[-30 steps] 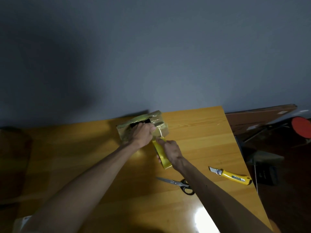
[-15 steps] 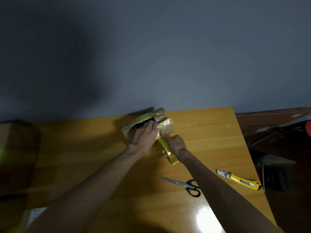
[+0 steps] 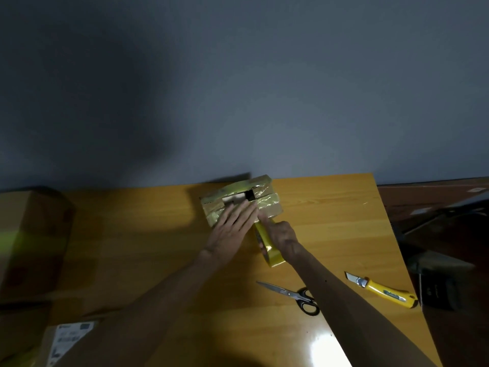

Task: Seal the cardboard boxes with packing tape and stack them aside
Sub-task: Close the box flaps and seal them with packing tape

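Observation:
A small cardboard box (image 3: 267, 200), wrapped in shiny clear tape, lies at the far edge of the wooden table (image 3: 330, 223). A dark gap shows in its top. My left hand (image 3: 232, 229) lies flat on the box with straight fingers pressing the tape down. Just to its right, my right hand (image 3: 281, 235) holds the yellow tape roll (image 3: 270, 247), which stands on edge against the box's near side. A strip of tape runs from the roll up onto the box.
Black-handled scissors (image 3: 293, 296) and a yellow utility knife (image 3: 383, 291) lie on the table to the right of my arms. A large cardboard box (image 3: 31, 242) stands at the left, another with a white label (image 3: 68, 340) at the bottom left. Dark clutter sits beyond the table's right edge.
My left hand has uncurled and slid flat across the box top. The right hand has kept the tape roll close to the box. The view has shifted slightly to the left.

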